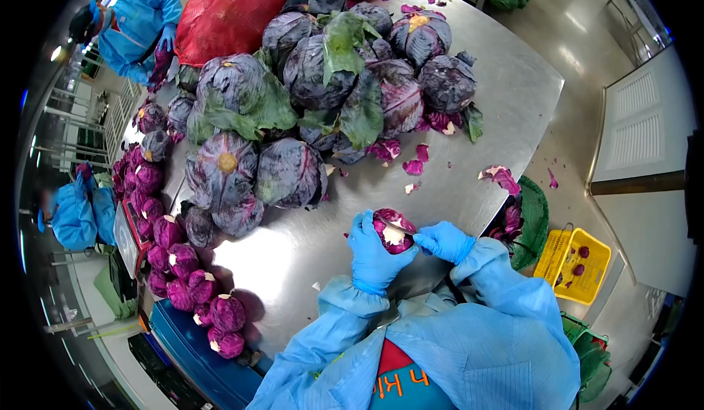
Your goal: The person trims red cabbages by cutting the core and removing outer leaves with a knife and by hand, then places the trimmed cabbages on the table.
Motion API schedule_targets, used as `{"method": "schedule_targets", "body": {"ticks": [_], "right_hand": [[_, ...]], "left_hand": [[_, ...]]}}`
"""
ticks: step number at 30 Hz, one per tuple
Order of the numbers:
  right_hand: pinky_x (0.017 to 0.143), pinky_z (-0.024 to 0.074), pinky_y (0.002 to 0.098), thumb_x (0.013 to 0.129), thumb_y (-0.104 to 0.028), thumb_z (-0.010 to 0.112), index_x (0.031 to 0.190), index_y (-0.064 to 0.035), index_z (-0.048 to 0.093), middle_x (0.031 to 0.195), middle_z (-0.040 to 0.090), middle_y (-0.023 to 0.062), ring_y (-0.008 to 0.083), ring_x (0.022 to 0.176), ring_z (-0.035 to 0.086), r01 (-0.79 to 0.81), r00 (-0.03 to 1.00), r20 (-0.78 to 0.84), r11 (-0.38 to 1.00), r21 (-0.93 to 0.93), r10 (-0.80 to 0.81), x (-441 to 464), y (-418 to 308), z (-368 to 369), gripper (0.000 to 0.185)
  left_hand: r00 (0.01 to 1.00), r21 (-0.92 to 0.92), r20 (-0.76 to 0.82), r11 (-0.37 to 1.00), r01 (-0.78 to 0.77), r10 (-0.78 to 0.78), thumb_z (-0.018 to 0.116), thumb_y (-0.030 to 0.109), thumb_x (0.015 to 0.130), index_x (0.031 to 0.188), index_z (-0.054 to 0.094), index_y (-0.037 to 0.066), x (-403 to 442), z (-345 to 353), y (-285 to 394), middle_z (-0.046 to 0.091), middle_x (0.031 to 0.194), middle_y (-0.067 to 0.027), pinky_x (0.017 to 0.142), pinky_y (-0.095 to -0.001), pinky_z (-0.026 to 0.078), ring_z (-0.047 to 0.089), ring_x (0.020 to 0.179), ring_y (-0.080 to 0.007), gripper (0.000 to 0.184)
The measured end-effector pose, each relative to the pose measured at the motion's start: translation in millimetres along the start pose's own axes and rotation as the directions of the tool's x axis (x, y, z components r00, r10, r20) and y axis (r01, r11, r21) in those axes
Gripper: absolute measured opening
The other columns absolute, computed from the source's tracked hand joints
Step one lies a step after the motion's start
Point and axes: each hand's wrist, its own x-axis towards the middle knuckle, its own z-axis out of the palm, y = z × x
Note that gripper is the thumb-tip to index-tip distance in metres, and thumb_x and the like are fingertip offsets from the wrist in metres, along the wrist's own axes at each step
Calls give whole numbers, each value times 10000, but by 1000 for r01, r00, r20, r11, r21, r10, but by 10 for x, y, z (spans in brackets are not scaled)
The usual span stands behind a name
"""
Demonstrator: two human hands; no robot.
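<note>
Both my hands wear blue gloves, over the near part of the steel table (440, 190). My left hand (375, 257) is wrapped round a small purple cabbage (394, 243) that shows a pale cut patch. Just to its right, my right hand (446, 242) is closed on a knife; its dark blade (400, 228) lies against the cabbage, and the handle is mostly hidden in the glove. Large cabbages with dark outer leaves (319, 72) are heaped beyond my hands. Trimmed purple cabbages (183, 261) run along the table's left side.
A red mesh sack (235, 10) lies behind the heap. Two co-workers in blue (141, 28) stand at the left. Leaf scraps (501, 178) lie near the right edge. On the floor at right are a green basket (533, 223) and a yellow crate (601, 252).
</note>
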Motion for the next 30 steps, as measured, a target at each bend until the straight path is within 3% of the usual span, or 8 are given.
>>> {"method": "schedule_targets", "body": {"ticks": [9, 12, 15, 18, 21, 24, 27, 30], "right_hand": [[644, 519, 410, 1008, -500, 357, 941, -163, 688, 662, 640, 104, 321, 642, 650, -30, 999, -30, 972, -232, 24, 83, -274, -88, 477], [637, 516, 429, 1012, -466, 360, 963, -167, 672, 683, 636, 115, 341, 637, 639, -179, 981, 53, 977, -115, 186, 104, -416, -145, 436], [635, 508, 444, 994, -512, 373, 907, -150, 669, 701, 630, 135, 366, 645, 625, -133, 990, -82, 933, -334, 112, 137, -362, -112, 475], [638, 495, 468, 975, -540, 406, 861, -127, 662, 719, 628, 155, 380, 670, 620, -137, 934, -355, 886, -442, -33, 139, -202, 61, 499], [632, 493, 453, 954, -556, 454, 839, -106, 664, 728, 626, 168, 374, 687, 616, -71, 930, -367, 986, -151, 10, 140, -109, 148, 510], [658, 508, 429, 941, -527, 515, 857, -73, 649, 763, 653, 150, 361, 704, 634, -103, 953, -285, 995, 2, 99, 69, -140, 124, 481], [686, 514, 323, 906, -417, 649, 1017, -39, 675, 811, 673, 124, 212, 732, 658, -83, 858, -499, 992, 94, 119, -6, -421, 39, 395], [740, 520, 335, 871, -417, 689, 1204, -55, 630, 933, 678, 145, 232, 816, 667, 23, 938, -334, 943, 332, 94, 123, -431, -79, 495]], "left_hand": [[997, 53, -18, 996, 76, -75, 872, 435, 499, 1338, 364, -73, 70, 19, 122, 420, 1311, -289, 980, -497, 408, 456, 1183, -425, 1104], [997, 67, -56, 996, 63, -59, 861, 425, 502, 1311, 397, -50, 87, 57, 111, 456, 1268, -274, 952, -501, 423, 484, 1146, -423, 1047], [997, 41, -30, 996, 77, -76, 856, 427, 504, 1274, 431, -13, 136, 26, 124, 484, 1221, -252, 924, -501, 432, 499, 1112, -417, 984], [999, 58, -26, 997, 42, -41, 854, 430, 508, 1239, 452, 16, 124, 21, 105, 502, 1180, -231, 899, -504, 435, 502, 1089, -408, 932], [999, 57, -31, 998, 14, -13, 854, 439, 510, 1243, 449, 21, 105, 6, 87, 494, 1194, -234, 904, -509, 432, 496, 1101, -406, 936], [998, 46, -49, 999, 28, -26, 862, 440, 509, 1281, 424, 13, 45, 9, 95, 462, 1242, -259, 935, -520, 418, 471, 1140, -424, 985], [998, 6, -23, 998, 66, -66, 869, 425, 532, 1370, 344, 35, -6, 5, 123, 367, 1351, -315, 986, -553, 386, 393, 1213, -482, 1063], [997, 24, -35, 998, 63, -62, 880, 407, 531, 1378, 335, 12, -78, 11, 177, 355, 1370, -336, 1005, -556, 373, 379, 1229, -495, 1082]]}}
